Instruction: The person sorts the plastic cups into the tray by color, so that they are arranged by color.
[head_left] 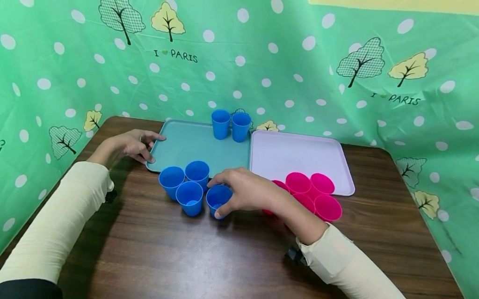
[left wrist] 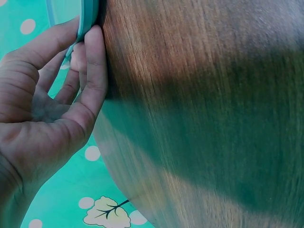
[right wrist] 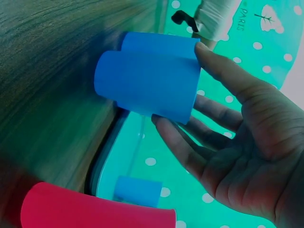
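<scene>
Cream sleeves lead to both hands. Left hand (head_left: 127,144) pinches the teal tray (head_left: 189,143) edge with thumb and fingers. Right hand (head_left: 244,190) curls its fingers (right wrist: 178,142) around the rim of a blue cup (head_left: 217,200) standing on the table (head_left: 214,260), beside three others.

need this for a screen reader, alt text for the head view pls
A person's right hand grips the rim of a blue cup among four on a wooden table. The left hand holds a teal tray.

Green polka-dot curtain (head_left: 272,53), dark wooden table (head_left: 214,260)
</scene>
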Available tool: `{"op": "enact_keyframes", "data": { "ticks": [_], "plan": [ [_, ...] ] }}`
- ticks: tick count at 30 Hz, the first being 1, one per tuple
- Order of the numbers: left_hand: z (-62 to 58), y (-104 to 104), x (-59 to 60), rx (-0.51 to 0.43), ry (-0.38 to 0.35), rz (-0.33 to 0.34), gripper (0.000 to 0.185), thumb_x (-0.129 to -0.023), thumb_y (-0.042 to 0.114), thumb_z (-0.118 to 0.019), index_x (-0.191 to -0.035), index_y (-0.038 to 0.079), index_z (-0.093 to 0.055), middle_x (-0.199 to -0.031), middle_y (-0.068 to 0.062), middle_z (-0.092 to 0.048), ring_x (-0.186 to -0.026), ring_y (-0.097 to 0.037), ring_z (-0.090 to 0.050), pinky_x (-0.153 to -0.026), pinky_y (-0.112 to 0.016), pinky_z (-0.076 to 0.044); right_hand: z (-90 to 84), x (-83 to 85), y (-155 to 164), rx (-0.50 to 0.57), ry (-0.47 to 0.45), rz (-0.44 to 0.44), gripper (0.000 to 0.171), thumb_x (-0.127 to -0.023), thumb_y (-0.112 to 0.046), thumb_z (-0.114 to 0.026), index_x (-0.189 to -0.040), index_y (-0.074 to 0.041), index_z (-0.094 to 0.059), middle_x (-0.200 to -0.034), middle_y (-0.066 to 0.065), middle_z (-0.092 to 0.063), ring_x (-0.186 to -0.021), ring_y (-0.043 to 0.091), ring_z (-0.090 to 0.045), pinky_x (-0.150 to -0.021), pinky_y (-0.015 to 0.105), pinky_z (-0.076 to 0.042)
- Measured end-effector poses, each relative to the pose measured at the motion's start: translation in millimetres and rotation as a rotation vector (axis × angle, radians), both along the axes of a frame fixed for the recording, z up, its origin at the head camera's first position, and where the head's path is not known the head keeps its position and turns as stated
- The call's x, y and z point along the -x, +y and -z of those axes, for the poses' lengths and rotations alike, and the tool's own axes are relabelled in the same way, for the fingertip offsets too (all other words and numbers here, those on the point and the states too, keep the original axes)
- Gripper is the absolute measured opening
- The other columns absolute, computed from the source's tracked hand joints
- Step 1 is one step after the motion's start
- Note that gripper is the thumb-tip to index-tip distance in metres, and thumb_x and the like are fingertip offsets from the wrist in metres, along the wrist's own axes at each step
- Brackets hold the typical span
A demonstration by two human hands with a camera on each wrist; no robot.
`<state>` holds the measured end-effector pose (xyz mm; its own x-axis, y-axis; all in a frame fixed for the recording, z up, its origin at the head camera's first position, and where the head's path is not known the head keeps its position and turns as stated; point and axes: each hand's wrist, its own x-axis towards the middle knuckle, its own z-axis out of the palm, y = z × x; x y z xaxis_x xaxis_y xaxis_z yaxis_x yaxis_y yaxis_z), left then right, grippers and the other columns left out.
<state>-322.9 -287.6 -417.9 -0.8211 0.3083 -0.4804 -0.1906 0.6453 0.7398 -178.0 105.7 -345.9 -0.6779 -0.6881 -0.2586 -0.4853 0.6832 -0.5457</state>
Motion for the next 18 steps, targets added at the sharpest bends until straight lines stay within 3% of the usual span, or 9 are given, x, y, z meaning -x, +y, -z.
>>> {"op": "enact_keyframes", "data": {
  "ticks": [18],
  "plan": [
    [0.5, -0.1, -0.6, 0.002, 0.004, -0.011, 0.095, -0.094, -0.012, -0.081, -0.176, 0.007, -0.038, -0.117, -0.010, -0.049, -0.093, -0.020, -0.061, -0.082, -0.037, -0.067, -6.7, 0.3, -1.2, -0.013, -0.003, 0.005, 0.069, -0.091, -0.031, -0.097, -0.153, -0.013, -0.072, -0.157, 0.010, -0.070, -0.149, 0.034, -0.062, -0.105, 0.045, -0.067]
  ]
}}
